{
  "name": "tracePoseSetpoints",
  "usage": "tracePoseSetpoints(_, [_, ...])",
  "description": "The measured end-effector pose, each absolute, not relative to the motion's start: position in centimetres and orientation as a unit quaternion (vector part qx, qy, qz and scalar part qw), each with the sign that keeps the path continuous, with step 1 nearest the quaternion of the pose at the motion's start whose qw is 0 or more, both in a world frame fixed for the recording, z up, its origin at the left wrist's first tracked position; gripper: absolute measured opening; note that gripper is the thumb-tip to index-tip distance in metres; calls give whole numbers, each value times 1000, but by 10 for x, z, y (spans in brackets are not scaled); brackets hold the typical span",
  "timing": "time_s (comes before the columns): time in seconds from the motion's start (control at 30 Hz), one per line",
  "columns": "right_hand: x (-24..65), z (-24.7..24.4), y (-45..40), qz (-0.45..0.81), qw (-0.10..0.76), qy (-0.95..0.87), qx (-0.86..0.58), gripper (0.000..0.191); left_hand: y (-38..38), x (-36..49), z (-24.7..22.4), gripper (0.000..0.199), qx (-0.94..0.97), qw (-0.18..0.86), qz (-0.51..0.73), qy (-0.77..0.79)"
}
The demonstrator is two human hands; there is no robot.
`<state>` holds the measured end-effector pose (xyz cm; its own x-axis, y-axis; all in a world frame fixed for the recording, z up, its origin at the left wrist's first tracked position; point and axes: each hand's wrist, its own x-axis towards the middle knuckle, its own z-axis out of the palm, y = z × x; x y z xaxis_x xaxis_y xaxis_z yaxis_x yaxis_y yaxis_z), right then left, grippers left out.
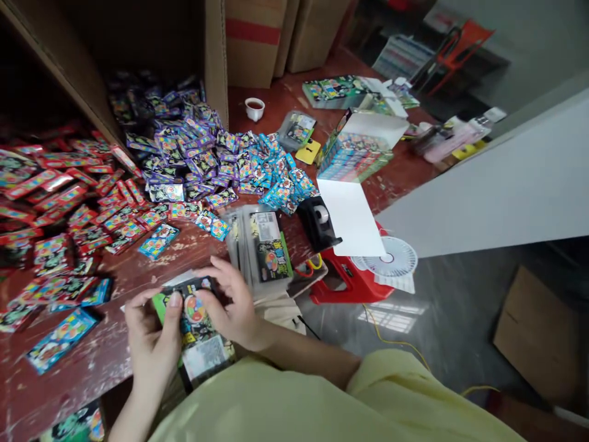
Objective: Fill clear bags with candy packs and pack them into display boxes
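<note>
My left hand (pixel 154 334) grips the left edge of a black and green printed plastic pouch (pixel 200 328), its thumb pressed on the front. My right hand (pixel 232 301) holds the same pouch from the right, thumb on the printed face and forefinger raised at the top edge. The pouch leans against the table's front edge, near my body; whether anything is inside it I cannot tell. Just beyond my right hand lies a stack of similar clear pouches (pixel 271 248). A blue candy packet (pixel 63 339) lies left of my left hand, and another blue packet (pixel 159 240) lies past it.
Heaps of red packets (pixel 59 190), purple packets (pixel 188 144) and blue packets (pixel 278 162) cover the red table (pixel 108 362). Behind the stack stands a black tape dispenser (pixel 317 224) beside an open filled display box (pixel 354 153). A red stool (pixel 350 285) bears a white fan (pixel 389 256).
</note>
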<state>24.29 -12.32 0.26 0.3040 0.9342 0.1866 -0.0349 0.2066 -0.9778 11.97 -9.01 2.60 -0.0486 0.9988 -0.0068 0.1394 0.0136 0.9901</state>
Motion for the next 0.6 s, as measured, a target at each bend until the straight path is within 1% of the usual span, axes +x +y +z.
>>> tracePoseSetpoints(0.07, [247, 5, -119, 381, 623, -446, -517, 50, -87, 124, 28, 26, 515, 466, 487, 529])
tracePoseSetpoints(0.1, [248, 7, -116, 377, 625, -438, -525, 47, -86, 126, 29, 25, 508, 475, 497, 519])
tracePoseSetpoints(0.2, [248, 15, -112, 362, 661, -405, -518, 54, -84, 129, 35, 31, 481, 495, 525, 499])
tracePoseSetpoints(0.27, [247, 22, -110, 378, 674, -387, -503, 59, -83, 125, 38, 34, 481, 506, 519, 494])
tracePoseSetpoints(0.37, [251, 35, -109, 447, 641, -363, -507, 63, -82, 115, 43, 18, 498, 532, 457, 511])
tracePoseSetpoints(0.4, [253, 39, -107, 467, 625, -356, -514, 63, -81, 113, 45, 17, 491, 545, 437, 521])
tracePoseSetpoints(0.53, [266, 52, -97, 549, 566, -333, -517, 59, -76, 109, 56, 27, 431, 591, 423, 535])
tracePoseSetpoints(0.6, [272, 55, -91, 588, 548, -314, -505, 61, -73, 110, 61, 27, 429, 589, 425, 537])
